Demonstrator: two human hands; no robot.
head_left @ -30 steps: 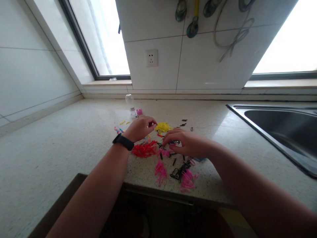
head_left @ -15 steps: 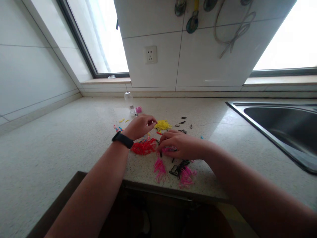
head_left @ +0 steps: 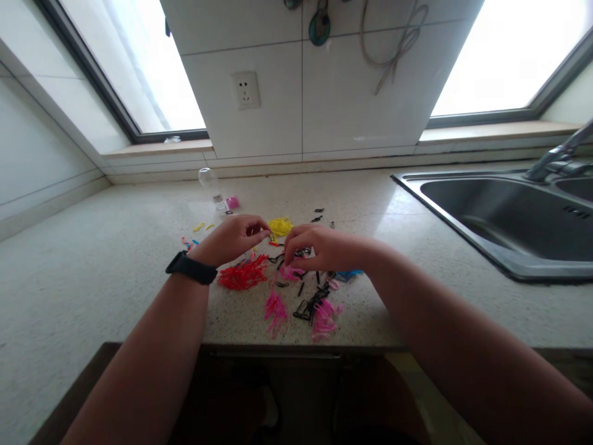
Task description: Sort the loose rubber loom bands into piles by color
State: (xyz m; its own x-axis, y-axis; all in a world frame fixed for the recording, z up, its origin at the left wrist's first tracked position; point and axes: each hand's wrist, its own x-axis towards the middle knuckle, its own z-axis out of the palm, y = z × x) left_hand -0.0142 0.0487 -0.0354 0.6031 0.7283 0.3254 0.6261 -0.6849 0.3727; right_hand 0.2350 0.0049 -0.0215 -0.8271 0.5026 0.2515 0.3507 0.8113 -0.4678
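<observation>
Small loose elastic bands lie sorted by colour on the speckled counter. My left hand (head_left: 236,238), with a dark watch on the wrist, hovers between the yellow bands (head_left: 281,226) and the red bands (head_left: 243,273). Its thumb and forefinger are pinched together, and what they hold is too small to make out. Over a mixed patch of pink bands (head_left: 288,272) and black ones, my right hand (head_left: 317,246) reaches down with bent fingers closing at the tips. Whatever lies between those tips is hidden. Nearer the edge are more pink bands (head_left: 277,314) and black bands (head_left: 303,310).
A clear plastic bottle (head_left: 209,182) stands at the back beside a pink cap (head_left: 232,202). Blue bands (head_left: 348,275) lie under my right wrist. The steel sink (head_left: 407,204) is set into the counter at right. A wall socket (head_left: 246,90) is above.
The view has swung right, showing more of the sink and a tap. My right hand has lifted slightly and moved away from the front edge, uncovering black and blue bands. My left hand stays pinched.
</observation>
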